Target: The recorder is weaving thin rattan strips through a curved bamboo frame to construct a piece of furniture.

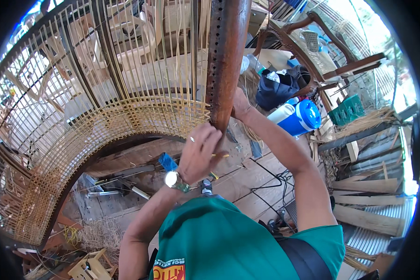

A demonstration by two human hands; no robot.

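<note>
A large curved wooden frame stands before me, its thick brown post (228, 60) lined with small holes. Cane webbing (144, 114) is woven tightly along the lower curve, while straight cane strands (147, 60) run upward from it with open gaps. My left hand (198, 151), wearing a watch, is at the webbing's corner beside the post. Its fingers are curled, and a thin yellowish piece (220, 155) sticks out beside them; what it belongs to is unclear. My right hand (239, 103) reaches behind the post's right side, where its fingers are hidden.
To the right are a blue jug (308, 115), a dark bag (276, 89), a green crate (346, 110) and a carved wooden chair (308, 46). Black cords (277, 179) lie on the plank floor. Cane shavings (102, 233) are heaped at lower left.
</note>
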